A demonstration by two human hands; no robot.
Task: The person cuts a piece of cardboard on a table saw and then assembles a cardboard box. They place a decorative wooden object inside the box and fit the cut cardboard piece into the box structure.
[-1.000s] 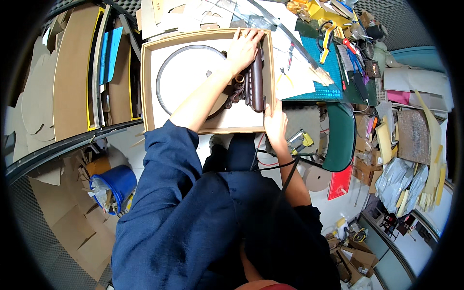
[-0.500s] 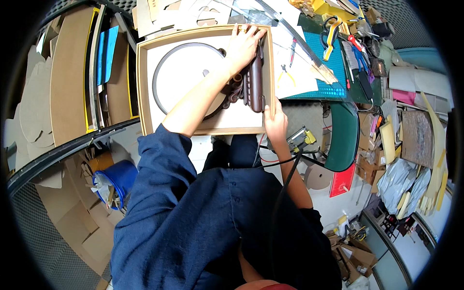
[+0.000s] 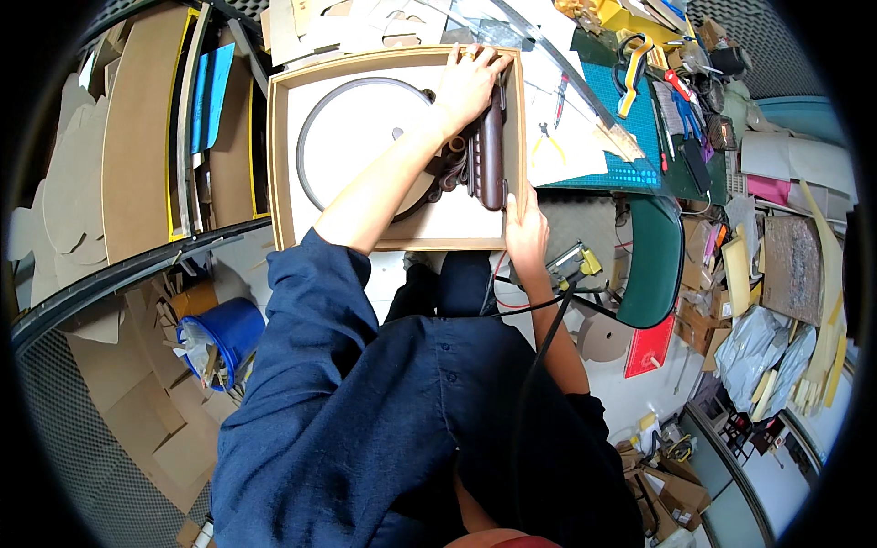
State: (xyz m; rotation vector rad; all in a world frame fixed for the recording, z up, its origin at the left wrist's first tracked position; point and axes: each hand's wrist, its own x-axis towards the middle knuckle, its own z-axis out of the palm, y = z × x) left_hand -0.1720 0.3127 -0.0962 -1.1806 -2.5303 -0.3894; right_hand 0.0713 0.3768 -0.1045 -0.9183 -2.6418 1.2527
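Note:
A shallow wooden box [image 3: 278,183] with a white floor lies in front of me, its near edge above my legs. Inside it, a dark ring [image 3: 306,151] surrounds a white disc [image 3: 356,137]. Along the box's right wall runs a long dark brown piece [image 3: 491,155], beside dark curled parts [image 3: 448,175]. My left hand [image 3: 470,84] reaches across the box to the far right corner, its fingers bent over the far rim. At the near right corner, my right hand [image 3: 527,224] grips the side wall, thumb up along it. The undersides of both hands are hidden.
A green cutting mat [image 3: 630,173] lies on the bench at right, with pliers [image 3: 546,142], a long metal ruler [image 3: 548,55] and a yellow-black clamp [image 3: 632,78]. Shelves with cardboard [image 3: 137,137] stand at left, above a blue bucket [image 3: 233,333]. A dark cable [image 3: 539,365] hangs before me.
The whole view has shifted slightly, with the box and surroundings a little further right in the picture. Both hands keep their places on the box.

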